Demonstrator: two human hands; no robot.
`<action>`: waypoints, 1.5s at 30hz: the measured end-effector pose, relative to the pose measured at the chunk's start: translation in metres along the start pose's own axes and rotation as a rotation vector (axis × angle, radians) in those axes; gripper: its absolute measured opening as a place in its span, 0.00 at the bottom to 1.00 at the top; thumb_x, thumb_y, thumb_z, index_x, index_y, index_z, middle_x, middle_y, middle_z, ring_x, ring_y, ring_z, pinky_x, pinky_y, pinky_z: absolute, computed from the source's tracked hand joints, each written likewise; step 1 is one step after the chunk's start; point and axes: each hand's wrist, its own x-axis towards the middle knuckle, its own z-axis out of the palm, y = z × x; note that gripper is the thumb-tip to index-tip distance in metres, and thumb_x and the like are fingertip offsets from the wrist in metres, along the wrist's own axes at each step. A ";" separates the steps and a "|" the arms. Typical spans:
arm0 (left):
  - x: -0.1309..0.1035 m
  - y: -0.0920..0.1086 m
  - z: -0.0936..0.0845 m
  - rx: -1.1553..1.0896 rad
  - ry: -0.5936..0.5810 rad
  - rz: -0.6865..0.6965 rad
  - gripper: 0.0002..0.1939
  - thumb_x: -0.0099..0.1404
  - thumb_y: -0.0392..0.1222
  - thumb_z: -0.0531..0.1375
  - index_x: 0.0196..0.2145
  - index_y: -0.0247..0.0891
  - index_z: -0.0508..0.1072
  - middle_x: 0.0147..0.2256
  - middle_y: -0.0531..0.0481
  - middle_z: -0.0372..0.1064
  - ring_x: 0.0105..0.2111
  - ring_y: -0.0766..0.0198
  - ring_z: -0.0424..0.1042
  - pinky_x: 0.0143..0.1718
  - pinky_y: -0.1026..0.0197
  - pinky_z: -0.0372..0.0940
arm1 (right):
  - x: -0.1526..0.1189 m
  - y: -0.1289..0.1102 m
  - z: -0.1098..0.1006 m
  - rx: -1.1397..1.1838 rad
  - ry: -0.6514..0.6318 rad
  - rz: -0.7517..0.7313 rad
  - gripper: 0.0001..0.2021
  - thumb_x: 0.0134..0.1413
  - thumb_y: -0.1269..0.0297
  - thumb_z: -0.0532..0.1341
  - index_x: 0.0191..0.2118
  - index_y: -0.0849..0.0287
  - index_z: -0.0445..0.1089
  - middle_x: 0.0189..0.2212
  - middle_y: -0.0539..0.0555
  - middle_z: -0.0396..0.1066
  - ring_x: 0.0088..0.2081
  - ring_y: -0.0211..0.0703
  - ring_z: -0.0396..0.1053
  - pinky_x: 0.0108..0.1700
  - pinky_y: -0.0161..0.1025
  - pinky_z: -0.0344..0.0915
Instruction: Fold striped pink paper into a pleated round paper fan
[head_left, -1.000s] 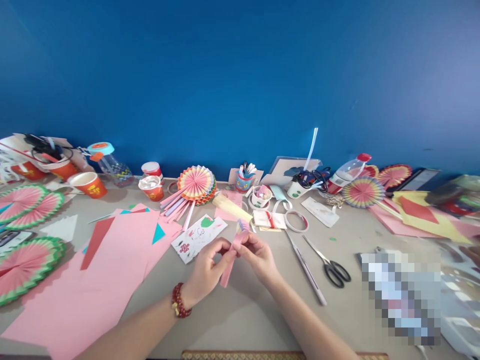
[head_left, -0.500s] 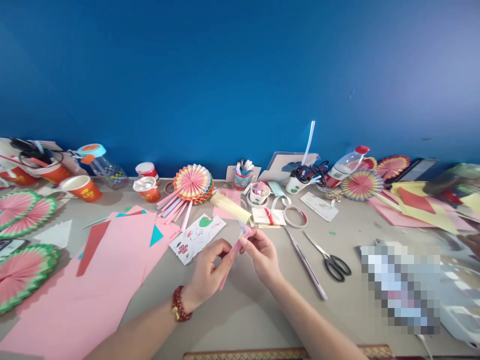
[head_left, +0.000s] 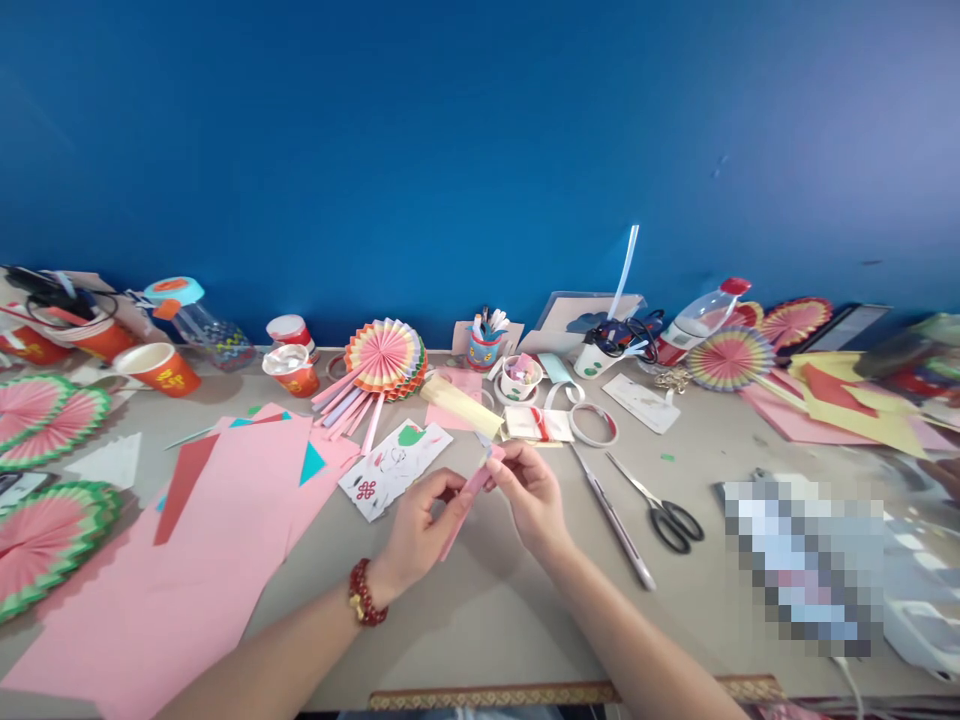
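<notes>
Compared with the first frame, the right hand (head_left: 534, 495) is turned more upright, and its fingers now cover more of the upper end of the folded pink strip (head_left: 465, 510), whose pleats showed plainly then. The strip slants between both hands, above the middle of the table (head_left: 517, 620). The left hand (head_left: 421, 522) pinches its middle between thumb and bent fingers; the right hand pinches the top between thumb and forefinger.

There is one pair of scissors (head_left: 667, 520), one slim lavender tool (head_left: 615, 530) beside it, one red-capped bottle (head_left: 697, 325) and one beaded bracelet (head_left: 365, 593) on the left wrist. At least three green-edged fans (head_left: 52, 540) lie at the left; overlap makes their exact number unclear.

Those fans are cut off by the picture's left edge. Blocky blurring hides an object (head_left: 802, 560) at the right, and another person's hand (head_left: 943, 475) is mostly out of view.
</notes>
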 end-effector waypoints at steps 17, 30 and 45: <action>0.006 -0.008 -0.003 -0.090 -0.065 -0.160 0.18 0.68 0.53 0.58 0.29 0.36 0.73 0.25 0.51 0.72 0.26 0.66 0.69 0.31 0.66 0.62 | 0.000 0.001 -0.001 -0.198 -0.039 -0.223 0.06 0.59 0.62 0.64 0.33 0.57 0.70 0.26 0.50 0.71 0.28 0.39 0.69 0.31 0.36 0.68; 0.006 -0.007 -0.001 -0.059 -0.043 -0.193 0.21 0.69 0.56 0.55 0.29 0.37 0.75 0.11 0.58 0.59 0.16 0.68 0.59 0.25 0.65 0.58 | -0.003 -0.008 -0.002 -0.351 -0.048 -0.345 0.04 0.59 0.64 0.64 0.33 0.56 0.71 0.28 0.52 0.72 0.31 0.41 0.71 0.34 0.38 0.67; 0.001 -0.003 -0.001 -0.231 0.028 -0.169 0.15 0.68 0.50 0.58 0.30 0.36 0.76 0.29 0.49 0.78 0.31 0.62 0.74 0.37 0.63 0.67 | 0.003 0.013 0.001 -0.072 -0.239 0.049 0.10 0.55 0.56 0.67 0.33 0.57 0.72 0.28 0.50 0.69 0.26 0.38 0.68 0.30 0.37 0.68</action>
